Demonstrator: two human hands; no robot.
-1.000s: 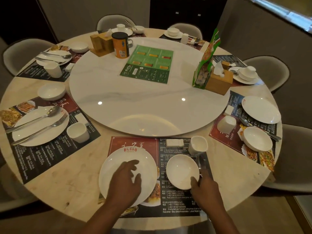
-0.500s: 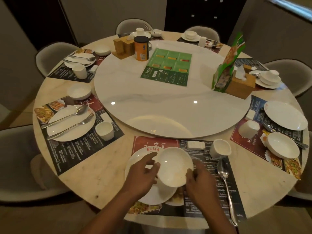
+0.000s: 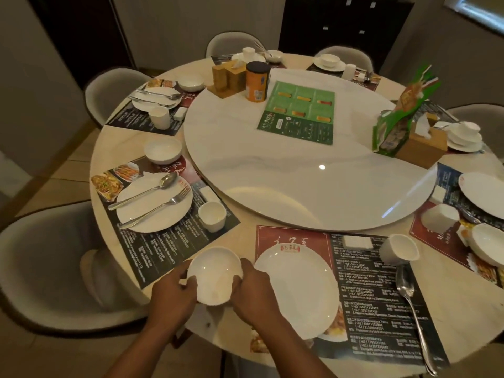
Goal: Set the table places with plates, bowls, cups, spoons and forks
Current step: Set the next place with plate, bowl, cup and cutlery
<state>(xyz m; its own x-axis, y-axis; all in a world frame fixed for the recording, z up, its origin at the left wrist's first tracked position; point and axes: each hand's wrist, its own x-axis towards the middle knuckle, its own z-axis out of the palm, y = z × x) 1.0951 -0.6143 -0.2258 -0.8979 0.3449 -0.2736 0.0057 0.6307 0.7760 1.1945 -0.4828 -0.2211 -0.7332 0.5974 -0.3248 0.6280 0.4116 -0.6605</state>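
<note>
Both hands are wrapped round the white bowl (image 3: 215,276) — the left hand (image 3: 170,296) curled on one side, the right hand (image 3: 252,293) gripping the other. It sits just left of the plate (image 3: 300,285), off the placemat (image 3: 368,309). Whether it rests on the table or hovers I cannot tell. This place already has its cup (image 3: 399,248) and spoon (image 3: 407,293), but I see no fork here. The neighbouring plate (image 3: 163,218) to the left bears a fork (image 3: 163,203) and looks finished — so the near place seems over halfway.
</note>
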